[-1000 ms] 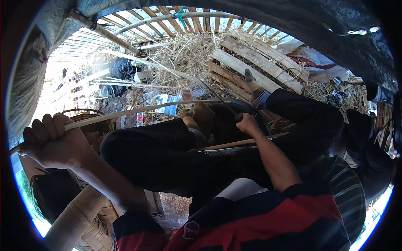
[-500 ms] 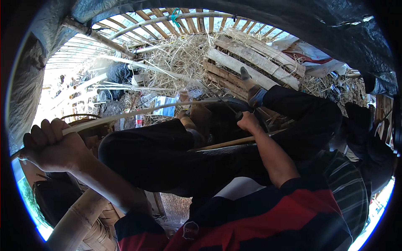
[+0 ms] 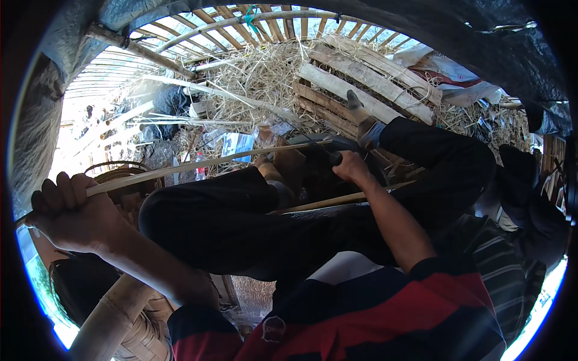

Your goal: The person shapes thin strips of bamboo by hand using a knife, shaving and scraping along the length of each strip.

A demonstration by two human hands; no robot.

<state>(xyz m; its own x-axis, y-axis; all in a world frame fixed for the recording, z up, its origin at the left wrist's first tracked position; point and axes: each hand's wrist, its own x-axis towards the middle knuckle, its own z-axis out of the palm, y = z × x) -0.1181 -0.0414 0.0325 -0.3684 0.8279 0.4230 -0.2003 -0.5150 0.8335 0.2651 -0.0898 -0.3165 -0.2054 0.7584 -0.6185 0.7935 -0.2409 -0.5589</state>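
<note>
The left hand (image 3: 75, 210) has its fingers curled tight around a long pale strip (image 3: 180, 166), which stretches past the bent left leg (image 3: 205, 219) toward the right hand (image 3: 352, 167), whose fingers wrap a dark handle (image 3: 335, 159). A stick (image 3: 337, 201) passes under the right forearm (image 3: 397, 228); beyond lie a bottle (image 3: 200, 165), straw (image 3: 259, 84) and wooden slats (image 3: 352, 90).

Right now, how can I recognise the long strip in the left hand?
Find the dark trousers across the middle. Just above them in the picture, a long, pale strip runs from the left hand toward the right hand. Unlike the yellower stick behind the right forearm, it passes through a closed hand.
</note>
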